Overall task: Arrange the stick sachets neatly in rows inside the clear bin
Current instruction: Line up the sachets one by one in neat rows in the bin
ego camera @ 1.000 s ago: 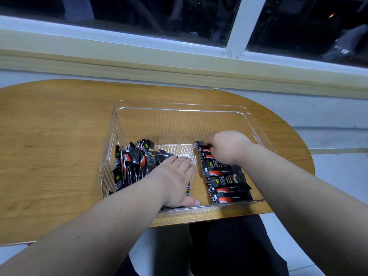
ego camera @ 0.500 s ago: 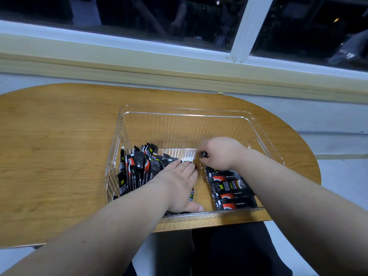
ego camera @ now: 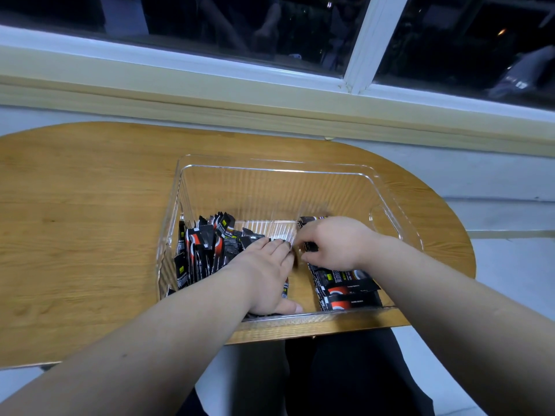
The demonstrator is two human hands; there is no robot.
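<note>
Stick sachets sit in two lots inside the clear bin: an upright jumble at its left end, and a flat overlapping row at its right. Change vs 1 sec ago: the right hand has left the row's far end & come across toward the middle, fingers curled, pinching one sachet. Meanwhile the left hand hasn't budged: flat, fingers straight, pressing the jumble's inner edge. Hands nearly touch, w/ bare bin floor just below them. Prob. a piece is moving btw lots; rows far from done. Bin sits on the worktop.
</note>
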